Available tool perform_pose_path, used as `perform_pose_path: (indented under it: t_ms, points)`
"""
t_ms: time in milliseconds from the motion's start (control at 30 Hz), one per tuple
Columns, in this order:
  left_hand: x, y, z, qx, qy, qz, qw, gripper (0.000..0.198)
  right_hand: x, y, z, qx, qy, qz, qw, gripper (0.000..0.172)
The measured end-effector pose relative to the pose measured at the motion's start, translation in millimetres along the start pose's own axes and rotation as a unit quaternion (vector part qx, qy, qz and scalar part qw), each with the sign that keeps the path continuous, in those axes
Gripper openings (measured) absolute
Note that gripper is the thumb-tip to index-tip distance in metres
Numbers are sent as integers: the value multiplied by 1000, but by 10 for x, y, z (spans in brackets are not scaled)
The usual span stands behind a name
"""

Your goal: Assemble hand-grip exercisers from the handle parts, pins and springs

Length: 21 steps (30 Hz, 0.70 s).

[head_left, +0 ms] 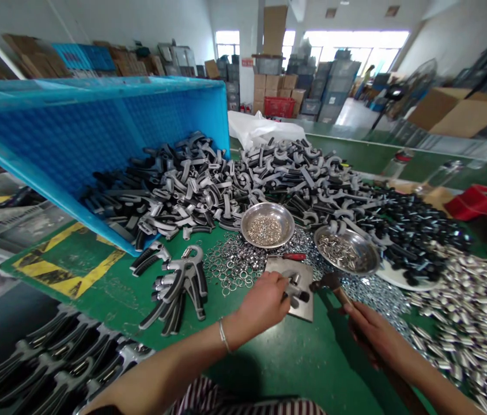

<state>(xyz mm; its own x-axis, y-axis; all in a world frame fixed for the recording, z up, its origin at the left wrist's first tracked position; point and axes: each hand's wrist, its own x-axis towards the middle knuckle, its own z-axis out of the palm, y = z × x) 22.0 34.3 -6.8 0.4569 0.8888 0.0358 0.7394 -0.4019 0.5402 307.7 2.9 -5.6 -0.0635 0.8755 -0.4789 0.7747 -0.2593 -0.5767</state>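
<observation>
My left hand [264,302] is closed around a small grey-and-black metal clamp part [298,291], holding it over a square steel plate [304,312] on the table. The fingers hide part of the piece. Wrapped round a wooden handle, my right hand [375,331] grips a hammer [328,282], whose head is just right of the plate, apart from the part. A red-handled screwdriver [294,256] lies across the plate's far edge. Left of my left hand rests a small pile of grey-and-black hand clamps [178,288].
A tipped blue crate [126,118] spills many clamp handles [208,190] across the back. Two steel bowls [249,239] [370,268] hold small metal pieces. Loose rings [230,271], black-headed screws [416,230] and silver cylinders [476,300] spread over the green table. More clamps [48,363] lie at lower left.
</observation>
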Motion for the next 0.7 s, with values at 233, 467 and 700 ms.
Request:
perform_pose_path:
  t_ms: [233, 467, 700]
  points:
    - [57, -231, -27, -81, 68, -96, 990, 61, 367, -296, -12, -230, 222, -258, 912, 28]
    - [-37, -140, 195, -11, 42, -48, 998, 53, 1259, -989, 262, -315, 205, -310, 873, 21]
    - [95, -310, -70, 34, 110, 46, 992, 44, 893, -852, 51, -294, 163, -316, 887, 16]
